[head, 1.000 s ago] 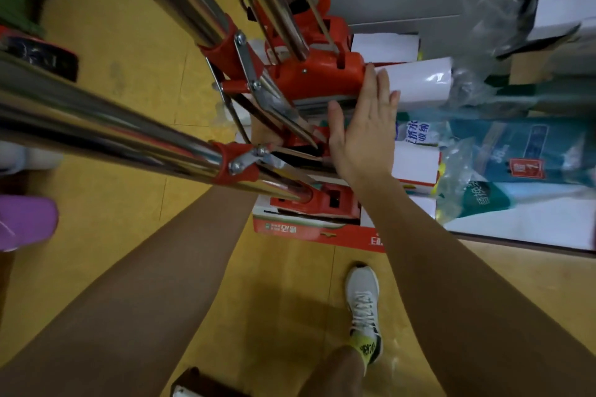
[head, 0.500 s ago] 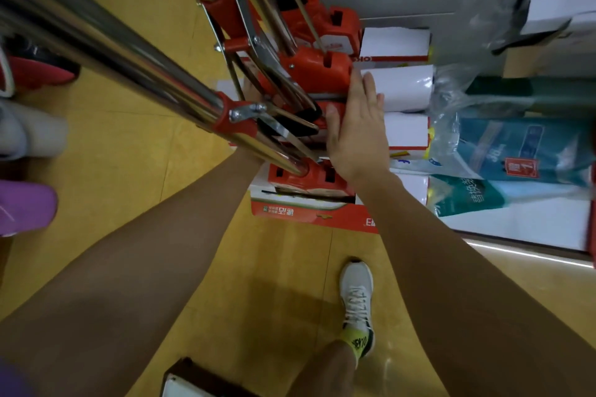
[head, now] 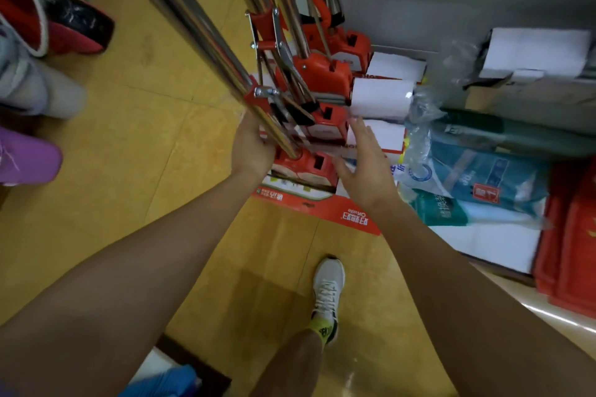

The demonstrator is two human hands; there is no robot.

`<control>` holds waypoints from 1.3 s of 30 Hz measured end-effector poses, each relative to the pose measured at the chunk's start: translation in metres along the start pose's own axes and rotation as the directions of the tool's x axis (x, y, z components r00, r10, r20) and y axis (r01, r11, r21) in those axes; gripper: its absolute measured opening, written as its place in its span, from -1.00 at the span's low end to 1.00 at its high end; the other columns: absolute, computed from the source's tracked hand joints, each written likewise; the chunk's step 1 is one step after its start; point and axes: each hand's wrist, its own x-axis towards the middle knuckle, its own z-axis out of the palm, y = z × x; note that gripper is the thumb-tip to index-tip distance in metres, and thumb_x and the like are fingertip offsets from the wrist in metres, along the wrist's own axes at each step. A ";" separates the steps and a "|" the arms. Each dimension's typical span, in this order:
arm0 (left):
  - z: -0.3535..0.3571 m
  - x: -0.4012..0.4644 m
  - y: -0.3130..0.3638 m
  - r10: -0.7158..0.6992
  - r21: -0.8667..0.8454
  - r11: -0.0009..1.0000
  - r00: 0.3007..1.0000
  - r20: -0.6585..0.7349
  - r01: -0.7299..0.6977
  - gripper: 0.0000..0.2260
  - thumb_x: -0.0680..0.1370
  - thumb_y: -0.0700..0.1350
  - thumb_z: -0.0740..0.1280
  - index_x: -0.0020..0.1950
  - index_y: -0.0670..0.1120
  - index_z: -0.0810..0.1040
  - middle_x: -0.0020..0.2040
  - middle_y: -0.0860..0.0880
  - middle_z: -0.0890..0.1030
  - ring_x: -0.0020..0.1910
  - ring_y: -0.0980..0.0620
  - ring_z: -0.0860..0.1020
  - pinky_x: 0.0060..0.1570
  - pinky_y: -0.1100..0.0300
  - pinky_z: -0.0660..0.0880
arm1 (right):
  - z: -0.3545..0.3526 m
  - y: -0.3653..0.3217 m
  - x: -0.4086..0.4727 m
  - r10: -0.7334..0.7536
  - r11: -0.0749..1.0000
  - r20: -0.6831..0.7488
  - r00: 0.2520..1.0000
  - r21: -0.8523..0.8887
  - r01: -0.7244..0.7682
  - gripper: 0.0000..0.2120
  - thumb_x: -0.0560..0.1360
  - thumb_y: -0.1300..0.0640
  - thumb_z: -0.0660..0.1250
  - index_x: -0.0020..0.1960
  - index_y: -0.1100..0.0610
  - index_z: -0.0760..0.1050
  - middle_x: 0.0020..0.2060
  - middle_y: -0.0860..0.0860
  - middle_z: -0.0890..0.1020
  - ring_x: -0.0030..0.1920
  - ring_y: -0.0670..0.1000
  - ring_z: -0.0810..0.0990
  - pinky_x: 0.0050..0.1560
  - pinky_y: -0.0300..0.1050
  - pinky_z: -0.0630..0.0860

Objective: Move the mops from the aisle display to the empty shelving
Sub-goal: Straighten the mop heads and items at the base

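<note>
Several sponge mops with steel handles (head: 206, 39) and red wringer heads (head: 325, 77) stand upright with their white sponge rollers (head: 380, 98) on a red and white cardboard sheet (head: 325, 208) on the floor. My left hand (head: 250, 147) grips the nearest mop low on its handle, just above its red head (head: 301, 164). My right hand (head: 364, 167) hovers with straight fingers beside the mop heads, holding nothing.
Packaged mop refills in blue-green plastic (head: 483, 177) lie on the low white shelf (head: 483, 245) at right, with red crates (head: 571, 251) beyond. Shoes and a red basin (head: 64, 26) sit at left. My foot (head: 327, 293) stands on the yellow floor.
My right hand has drawn back from the mop heads toward me. My left hand has come into view at the base of the nearest mop, and the handles stand more upright.
</note>
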 end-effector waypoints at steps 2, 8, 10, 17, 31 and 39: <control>-0.003 -0.023 0.002 0.062 0.009 0.998 0.998 0.017 -0.062 -0.63 0.70 -0.17 0.23 0.51 -0.10 0.39 0.44 -0.12 0.51 0.38 -0.16 0.48 0.24 0.09 0.48 | -0.007 0.003 -0.016 0.005 0.999 0.041 0.999 -0.040 -0.003 -0.31 0.62 0.10 0.32 0.63 0.04 0.05 0.62 -0.01 0.09 0.62 0.01 0.00 0.59 0.02 0.07; 0.015 -0.105 0.005 -0.023 0.084 0.996 0.999 0.035 0.020 -0.55 0.70 -0.10 0.23 0.60 -0.09 0.29 0.45 -0.18 0.50 0.26 -0.28 0.55 0.13 -0.05 0.52 | -0.034 0.022 -0.064 -0.032 0.995 0.067 0.997 -0.088 0.038 -0.29 0.57 0.05 0.37 0.60 0.01 0.10 0.56 0.03 0.27 0.56 0.08 0.22 0.52 0.14 0.26; 0.029 -0.132 0.016 -0.012 0.071 0.997 0.999 0.048 0.009 -0.56 0.69 -0.12 0.24 0.58 -0.13 0.32 0.45 -0.18 0.50 0.27 -0.27 0.55 0.16 -0.02 0.50 | -0.048 0.033 -0.081 -0.040 0.994 0.074 0.996 -0.094 0.047 -0.31 0.56 0.03 0.37 0.59 0.01 0.13 0.52 0.04 0.34 0.52 0.10 0.30 0.45 0.19 0.35; 0.095 -0.213 0.092 0.042 -0.015 0.999 0.995 0.092 -0.041 -0.60 0.66 -0.18 0.27 0.51 -0.17 0.41 0.38 -0.18 0.56 0.32 -0.18 0.53 0.25 0.07 0.43 | -0.124 0.076 -0.152 0.004 0.994 0.047 0.999 -0.105 0.001 -0.31 0.57 0.02 0.38 0.60 0.02 0.14 0.56 0.03 0.29 0.55 0.06 0.26 0.51 0.09 0.28; 0.223 -0.338 0.280 0.254 -0.110 0.967 0.907 0.335 -0.230 -0.58 0.68 -0.12 0.27 0.55 -0.08 0.37 0.44 -0.10 0.52 0.38 -0.10 0.49 0.26 0.20 0.38 | -0.318 0.187 -0.287 0.203 0.973 -0.219 0.954 -0.065 -0.222 -0.31 0.58 0.01 0.36 0.60 0.15 0.16 0.55 0.05 0.31 0.55 0.04 0.25 0.49 -0.12 0.19; 0.280 -0.375 0.334 0.326 -0.185 0.945 0.839 0.436 -0.270 -0.55 0.68 -0.09 0.27 0.57 -0.06 0.34 0.51 -0.09 0.45 0.49 -0.06 0.38 0.32 0.26 0.25 | -0.361 0.234 -0.335 0.301 0.945 -0.372 0.878 -0.007 -0.327 -0.28 0.57 -0.08 0.38 0.59 0.15 0.17 0.54 0.08 0.32 0.54 0.05 0.27 0.50 -0.09 0.22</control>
